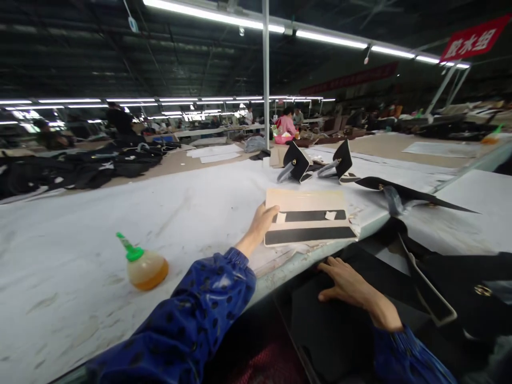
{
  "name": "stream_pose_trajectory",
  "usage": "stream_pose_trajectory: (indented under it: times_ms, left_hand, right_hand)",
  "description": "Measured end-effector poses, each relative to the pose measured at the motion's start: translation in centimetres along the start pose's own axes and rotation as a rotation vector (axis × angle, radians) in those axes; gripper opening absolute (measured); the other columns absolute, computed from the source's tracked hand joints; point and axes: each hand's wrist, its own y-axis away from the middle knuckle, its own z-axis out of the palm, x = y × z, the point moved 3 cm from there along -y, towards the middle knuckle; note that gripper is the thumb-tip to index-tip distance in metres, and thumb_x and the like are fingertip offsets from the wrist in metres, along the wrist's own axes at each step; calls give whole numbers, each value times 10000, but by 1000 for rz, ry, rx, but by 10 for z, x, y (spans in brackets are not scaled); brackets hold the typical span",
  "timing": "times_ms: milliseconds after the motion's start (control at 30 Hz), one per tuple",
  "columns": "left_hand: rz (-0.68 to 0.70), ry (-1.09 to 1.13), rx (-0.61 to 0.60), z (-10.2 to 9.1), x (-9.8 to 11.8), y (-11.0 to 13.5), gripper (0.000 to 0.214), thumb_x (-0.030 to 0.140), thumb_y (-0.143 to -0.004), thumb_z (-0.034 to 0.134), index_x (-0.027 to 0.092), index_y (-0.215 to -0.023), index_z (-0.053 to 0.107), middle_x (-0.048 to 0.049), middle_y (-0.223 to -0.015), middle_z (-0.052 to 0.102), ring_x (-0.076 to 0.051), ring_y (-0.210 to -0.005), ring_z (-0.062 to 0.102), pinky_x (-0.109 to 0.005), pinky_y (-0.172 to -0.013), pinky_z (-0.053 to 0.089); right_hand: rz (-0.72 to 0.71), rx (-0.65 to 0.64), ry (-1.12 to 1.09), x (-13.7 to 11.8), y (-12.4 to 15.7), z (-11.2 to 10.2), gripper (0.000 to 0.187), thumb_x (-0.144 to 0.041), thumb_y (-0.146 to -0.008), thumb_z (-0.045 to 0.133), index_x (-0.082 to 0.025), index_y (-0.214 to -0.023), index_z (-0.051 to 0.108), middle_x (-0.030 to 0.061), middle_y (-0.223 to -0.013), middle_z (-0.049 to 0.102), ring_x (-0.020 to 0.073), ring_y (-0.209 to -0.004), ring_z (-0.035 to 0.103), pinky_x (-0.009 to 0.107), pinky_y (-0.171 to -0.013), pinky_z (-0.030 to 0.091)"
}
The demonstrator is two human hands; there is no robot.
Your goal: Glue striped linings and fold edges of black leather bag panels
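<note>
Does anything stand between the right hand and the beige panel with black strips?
Yes: the worktable's front edge runs between the right hand, low over black material, and the beige panel in the left hand. Nothing else visible intervenes.

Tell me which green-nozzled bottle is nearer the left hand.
The near bottle, out to the left of the left hand; the far bottle sits well back, near the picture's right edge.

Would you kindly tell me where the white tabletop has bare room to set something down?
The white tabletop is bare between the squeeze bottle and left hand, and left of the bottle. Around the right hand, black pieces crowd the space.
</note>
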Motion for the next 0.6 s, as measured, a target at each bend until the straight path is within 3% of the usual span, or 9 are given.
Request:
stream_pose_trajectory:
  times_ms: [200,300,400,500,600]
  left_hand:
    - [-28,-24,-8,1,1,5,263,366,-716,702,173,-892,710,-70,-874,771,-285,-946,691,-384,-852,535]
    - [-51,-20,-11,1,-2,3,268,373,-716,717,177,-899,707,-84,-875,760,-291,-940,678,-390,-850,527]
    - [-55,-24,-8,0,-6,2,276,377,-731,725,170,-910,694,-81,-864,747,-295,-939,669,-398,-849,518]
    - [-30,-44,-11,-1,-8,1,272,400,-751,735,187,-910,678,-65,-863,742,-302,-962,663,-409,-861,514]
    - [43,-88,6,-2,-7,1,248,392,-781,731,224,-956,674,-50,-968,739,-283,-1035,644,-397,-915,501]
  right_hand:
    - [-75,182,-156,4,19,-26,86,-210,-706,735,-233,-722,654,23,-864,668,233,-939,595,347,-852,453]
    - [-3,362,-256,12,48,-52,65,-291,-777,691,-241,-754,655,12,-836,658,203,-866,608,325,-807,453]
    - [135,621,-338,23,74,-73,166,-394,-837,630,-234,-871,661,35,-887,657,208,-846,608,347,-797,451]
    - [219,832,-412,35,85,-80,206,-435,-817,639,-230,-840,635,40,-892,658,233,-911,606,372,-847,444]
    - [225,952,-514,43,84,-78,250,-470,-814,629,-225,-820,582,22,-816,641,208,-829,616,343,-784,467]
